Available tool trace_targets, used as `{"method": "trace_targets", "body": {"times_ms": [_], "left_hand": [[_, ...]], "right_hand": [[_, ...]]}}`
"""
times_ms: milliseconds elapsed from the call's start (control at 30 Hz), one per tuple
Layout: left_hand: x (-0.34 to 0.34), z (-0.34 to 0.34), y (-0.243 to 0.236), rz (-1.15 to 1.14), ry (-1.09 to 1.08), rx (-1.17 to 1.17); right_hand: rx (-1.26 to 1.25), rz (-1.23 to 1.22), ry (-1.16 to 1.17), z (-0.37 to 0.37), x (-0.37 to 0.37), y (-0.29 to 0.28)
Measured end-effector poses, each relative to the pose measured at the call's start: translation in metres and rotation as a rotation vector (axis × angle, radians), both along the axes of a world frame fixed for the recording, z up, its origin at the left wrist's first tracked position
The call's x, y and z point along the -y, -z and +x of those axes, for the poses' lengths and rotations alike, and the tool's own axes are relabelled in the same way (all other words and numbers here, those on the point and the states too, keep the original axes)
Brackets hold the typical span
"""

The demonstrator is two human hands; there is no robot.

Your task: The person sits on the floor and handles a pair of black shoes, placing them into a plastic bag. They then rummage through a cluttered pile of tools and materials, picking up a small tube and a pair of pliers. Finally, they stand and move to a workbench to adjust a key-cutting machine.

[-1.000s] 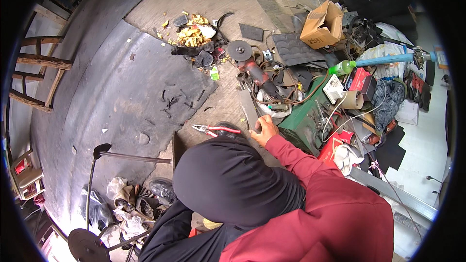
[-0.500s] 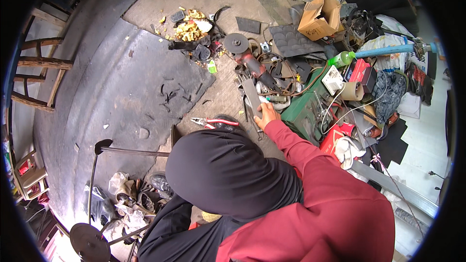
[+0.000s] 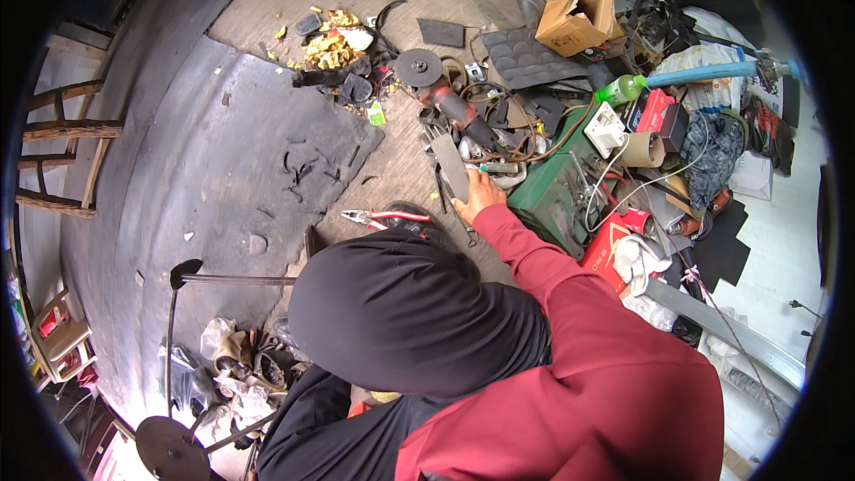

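My right hand [image 3: 482,195] reaches out past my knee, in a dark red sleeve. Its fingers are closed around the near end of a flat grey rectangular bar [image 3: 451,166], which slants away from me over the cluttered floor. Just beyond my hand lie a small tube-like thing with a teal end and some metal pieces. Pliers with red handles [image 3: 392,214] rest by my dark shoe, their jaws pointing left. A red angle grinder [image 3: 451,105] with a round disc lies farther off. I do not see my left hand.
To the right stands a green metal box [image 3: 545,199] with tools on it. Beyond are a cardboard box [image 3: 576,13], a green bottle [image 3: 621,89] and a blue pipe [image 3: 699,73]. A metal stand with round discs [image 3: 172,448] is at lower left. Rubber scraps [image 3: 301,169] litter the dark mat.
The whole view has shifted slightly, so the floor things sit higher and more to the left. My right hand has edged a little farther onto the grey bar.
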State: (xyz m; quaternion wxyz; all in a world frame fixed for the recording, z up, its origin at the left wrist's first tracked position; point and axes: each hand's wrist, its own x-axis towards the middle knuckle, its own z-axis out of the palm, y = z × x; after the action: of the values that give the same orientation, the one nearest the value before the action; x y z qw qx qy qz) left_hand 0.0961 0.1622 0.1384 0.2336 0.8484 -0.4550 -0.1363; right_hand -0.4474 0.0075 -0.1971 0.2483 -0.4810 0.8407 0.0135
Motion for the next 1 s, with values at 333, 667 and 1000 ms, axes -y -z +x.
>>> {"method": "trace_targets", "body": {"times_ms": [333,667,1000], "left_hand": [[0.000,-0.002,0.002,-0.010,0.016,-0.025],[-0.012,0.002,-0.001,-0.009,0.009,-0.078],[-0.028,-0.001,-0.005,-0.062,-0.124,-0.268]], "right_hand": [[0.187,-0.064,0.131,0.002,0.005,-0.012],[-0.103,-0.312,0.074,-0.094,0.055,-0.052],[-0.260,0.077,-0.162,-0.157,0.089,-0.019]]}}
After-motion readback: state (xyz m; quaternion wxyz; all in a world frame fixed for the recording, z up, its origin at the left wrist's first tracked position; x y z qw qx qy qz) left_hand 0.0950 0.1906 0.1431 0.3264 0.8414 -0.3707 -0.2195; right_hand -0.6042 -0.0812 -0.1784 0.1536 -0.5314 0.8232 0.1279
